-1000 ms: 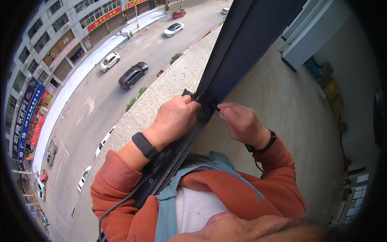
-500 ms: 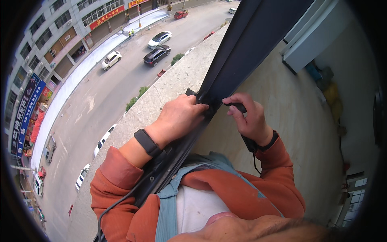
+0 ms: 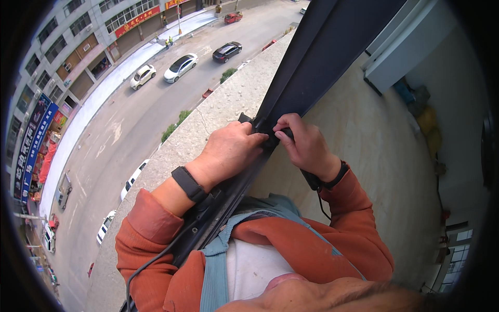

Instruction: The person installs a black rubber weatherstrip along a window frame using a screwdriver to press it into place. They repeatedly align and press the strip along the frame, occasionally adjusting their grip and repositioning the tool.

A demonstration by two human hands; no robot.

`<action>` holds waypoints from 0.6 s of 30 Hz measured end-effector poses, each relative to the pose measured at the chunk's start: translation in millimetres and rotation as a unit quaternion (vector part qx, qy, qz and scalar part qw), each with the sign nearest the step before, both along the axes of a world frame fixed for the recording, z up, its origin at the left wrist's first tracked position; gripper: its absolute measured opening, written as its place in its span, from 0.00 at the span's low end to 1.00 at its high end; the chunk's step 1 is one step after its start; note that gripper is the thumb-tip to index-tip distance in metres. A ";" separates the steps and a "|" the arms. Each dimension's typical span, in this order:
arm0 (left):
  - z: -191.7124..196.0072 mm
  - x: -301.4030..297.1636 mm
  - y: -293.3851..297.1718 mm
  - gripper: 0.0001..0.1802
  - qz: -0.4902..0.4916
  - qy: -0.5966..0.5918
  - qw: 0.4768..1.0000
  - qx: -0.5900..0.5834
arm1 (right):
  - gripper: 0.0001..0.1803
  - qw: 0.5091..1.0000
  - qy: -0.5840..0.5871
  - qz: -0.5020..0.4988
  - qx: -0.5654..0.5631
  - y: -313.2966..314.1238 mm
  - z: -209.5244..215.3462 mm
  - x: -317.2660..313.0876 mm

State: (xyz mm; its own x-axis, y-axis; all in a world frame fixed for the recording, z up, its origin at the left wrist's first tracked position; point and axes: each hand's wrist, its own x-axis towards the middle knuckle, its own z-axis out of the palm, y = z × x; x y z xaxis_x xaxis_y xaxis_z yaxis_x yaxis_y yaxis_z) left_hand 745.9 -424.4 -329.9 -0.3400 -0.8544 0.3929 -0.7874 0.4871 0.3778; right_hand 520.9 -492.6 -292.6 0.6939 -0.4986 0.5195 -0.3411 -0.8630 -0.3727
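- Head view: my left hand [image 3: 231, 151] and right hand [image 3: 306, 145] both close, fingertips pinched, on a small black fitting [image 3: 258, 126] on the dark window frame [image 3: 312, 67].
- Frame runs along the stone ledge [image 3: 208, 119], high above a street [image 3: 130, 119] with cars.

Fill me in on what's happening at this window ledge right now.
A person in an orange long-sleeved top leans over a dark window frame rail high above a street. Both hands meet at one spot on the rail: the left hand presses on it from the outer side, the right hand pinches at a small dark part there, too small to identify. A dark band sits on each wrist. The rough stone ledge runs beside the rail, with parked and passing cars far below.
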 end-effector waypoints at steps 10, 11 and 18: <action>74.9 -48.0 6.0 0.16 0.012 -0.029 0.999 0.014 | 0.18 0.994 0.010 -0.066 -0.088 20.7 67.9 -36.3; 87.7 -57.1 4.6 0.16 0.013 -0.028 1.000 0.000 | 0.18 0.995 0.005 -0.068 -0.075 20.7 76.0 -45.3; 124.8 -82.8 0.0 0.19 -0.002 -0.075 0.997 0.011 | 0.14 0.990 -0.082 -0.087 -0.069 16.8 86.8 -72.7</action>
State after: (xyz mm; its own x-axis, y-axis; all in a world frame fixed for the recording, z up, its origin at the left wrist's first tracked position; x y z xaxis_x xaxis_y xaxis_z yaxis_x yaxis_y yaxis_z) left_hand 663.1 -424.4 -205.1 -0.3972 -0.8606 0.3188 -0.8337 0.4836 0.2666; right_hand 448.2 -475.9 -205.8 0.5036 -0.5196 0.6902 -0.4338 -0.8430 -0.3181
